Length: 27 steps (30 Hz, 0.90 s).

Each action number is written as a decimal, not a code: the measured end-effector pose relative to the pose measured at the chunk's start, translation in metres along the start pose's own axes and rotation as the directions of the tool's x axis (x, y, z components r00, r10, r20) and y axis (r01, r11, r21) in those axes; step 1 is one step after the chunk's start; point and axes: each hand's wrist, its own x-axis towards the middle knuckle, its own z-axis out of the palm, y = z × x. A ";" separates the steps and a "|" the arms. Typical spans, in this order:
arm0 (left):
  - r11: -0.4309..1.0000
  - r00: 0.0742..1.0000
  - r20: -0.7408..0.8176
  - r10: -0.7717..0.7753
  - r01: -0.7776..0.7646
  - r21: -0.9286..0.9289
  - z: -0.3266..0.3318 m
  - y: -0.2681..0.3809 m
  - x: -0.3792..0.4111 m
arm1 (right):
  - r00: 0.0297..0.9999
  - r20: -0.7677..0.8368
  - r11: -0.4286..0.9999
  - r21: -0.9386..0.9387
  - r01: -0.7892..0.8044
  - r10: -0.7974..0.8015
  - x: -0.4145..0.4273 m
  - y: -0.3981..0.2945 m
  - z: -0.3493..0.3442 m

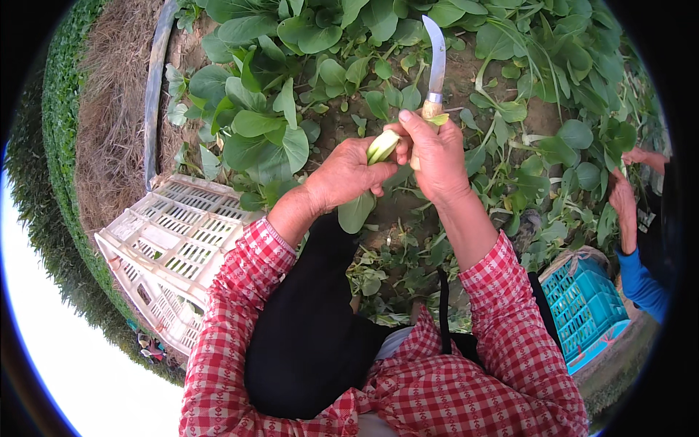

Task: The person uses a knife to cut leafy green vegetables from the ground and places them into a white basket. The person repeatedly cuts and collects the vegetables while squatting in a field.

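Note:
My left hand (349, 168) is closed around a leafy green plant (383, 146), its pale cut base pointing up and a round leaf hanging below. Close beside it on the right, my right hand (439, 155) grips the wooden handle of a knife with a curved blade (437, 60), which points upward, away from me. The right fingers touch the plant's pale base, and a small yellowish leaf (437, 119) lies against the thumb and handle. Leafy greens (256, 123) grow from the soil around and beyond both hands.
A white slatted plastic crate (180, 229) stands at the left, below a long grey pipe (155, 87). At the right is a teal plastic crate (584, 306) with a rope tied on. Another person's hand (622, 199) and blue sleeve show at the far right, among the plants.

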 end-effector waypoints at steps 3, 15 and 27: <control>0.966 0.974 -0.227 -0.028 0.085 0.244 -0.024 -0.001 -0.003 | 0.999 -0.035 0.999 -0.043 -0.025 0.023 0.008 0.004 -0.003; 0.255 0.688 -0.534 0.492 0.473 0.844 -0.108 -0.083 -0.025 | 0.966 0.232 0.406 -0.898 0.169 0.112 0.047 0.089 0.019; 0.290 0.626 -0.396 0.672 0.269 0.918 -0.142 -0.100 -0.029 | 0.955 0.243 0.566 -0.817 0.108 0.168 0.070 0.123 0.018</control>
